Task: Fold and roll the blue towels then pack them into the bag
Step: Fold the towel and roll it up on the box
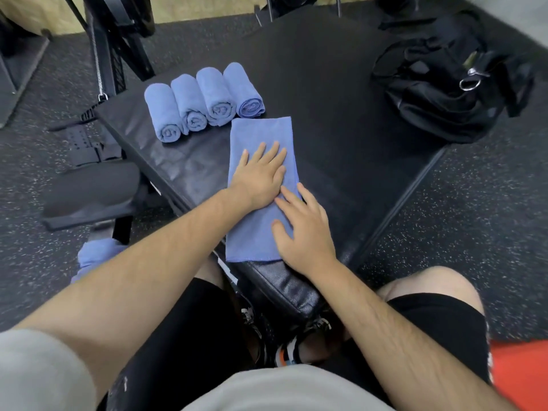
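Pressing hands: left hand [261,176] and right hand [302,229] flat, fingers straight, gripping nothing; I read smoothing before rolling.
Folded towel [261,132]: under both palms, lengthwise on counter [326,99].
Rolled towels [204,99]: four side by side just beyond, staged.
Bag [439,93]: well apart, right.

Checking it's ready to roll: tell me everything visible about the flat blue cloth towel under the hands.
The flat blue cloth towel looks like microfibre, folded into a long narrow strip, not yet rolled, lying on the black padded bench near four rolled blue towels. The left hand presses its middle, the right hand its near end, fingers straight.
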